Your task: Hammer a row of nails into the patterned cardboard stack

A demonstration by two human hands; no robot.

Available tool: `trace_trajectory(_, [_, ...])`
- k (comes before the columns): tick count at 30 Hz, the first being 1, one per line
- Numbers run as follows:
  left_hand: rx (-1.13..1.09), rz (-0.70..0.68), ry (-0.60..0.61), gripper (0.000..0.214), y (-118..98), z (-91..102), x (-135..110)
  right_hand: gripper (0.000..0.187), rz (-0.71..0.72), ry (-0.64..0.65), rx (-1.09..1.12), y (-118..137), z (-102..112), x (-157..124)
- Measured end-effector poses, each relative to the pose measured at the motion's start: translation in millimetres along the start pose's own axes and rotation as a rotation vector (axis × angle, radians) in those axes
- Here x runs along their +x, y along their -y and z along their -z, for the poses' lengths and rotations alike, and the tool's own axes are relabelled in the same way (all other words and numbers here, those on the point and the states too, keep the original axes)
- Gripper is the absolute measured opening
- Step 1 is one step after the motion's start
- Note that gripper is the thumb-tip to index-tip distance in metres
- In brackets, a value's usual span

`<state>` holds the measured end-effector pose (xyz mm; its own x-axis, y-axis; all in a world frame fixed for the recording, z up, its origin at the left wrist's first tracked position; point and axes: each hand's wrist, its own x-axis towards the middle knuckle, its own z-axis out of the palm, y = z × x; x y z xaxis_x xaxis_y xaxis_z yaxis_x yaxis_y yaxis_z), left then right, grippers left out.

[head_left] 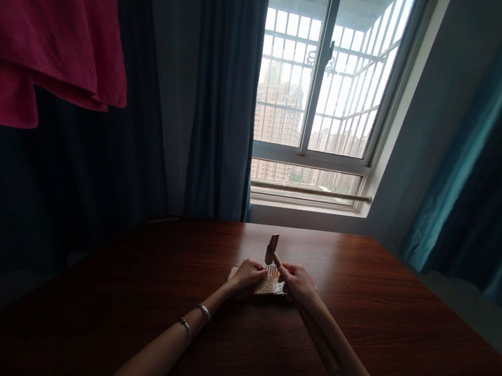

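My right hand (298,284) is closed around the handle of a hammer (272,250). The hammer's head is raised above a pale board (269,286) dotted with small dark holes. Several thin upright pins (272,270) stand in a row along the board's far side, under the hammer head. At their left my left hand (251,272) has its thumb and forefinger pinched together beside the row. What sits in that pinch is too small to make out. Two silver bracelets (195,321) circle my left wrist and forearm.
The board lies on a dark reddish wooden table (221,355). Behind the table are a barred window (312,153) and blue curtains (227,100). A pink cloth (55,30) hangs at the upper left. Something flat and thin (162,220) lies at the table's far left edge.
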<state>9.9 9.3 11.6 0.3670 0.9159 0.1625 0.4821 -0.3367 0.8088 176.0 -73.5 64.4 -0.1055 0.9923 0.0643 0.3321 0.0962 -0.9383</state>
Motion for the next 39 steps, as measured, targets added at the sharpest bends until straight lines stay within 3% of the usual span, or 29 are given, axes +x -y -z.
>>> trace_trajectory(13, [0.077, -0.057, -0.047, 0.035, 15, -5.4, 7, 0.036, 0.045, -0.019, -0.032, 3, -1, 9])
trace_trajectory(23, [-0.015, -0.051, 0.012, 0.035, 20, -6.0, 8, 0.033, 0.005, 0.006, -0.004, 2, -1, 11])
trace_trajectory(39, [0.001, -0.048, 0.006, 0.034, 30, -9.6, 12, 0.033, 0.006, 0.026, -0.024, 2, -2, 10])
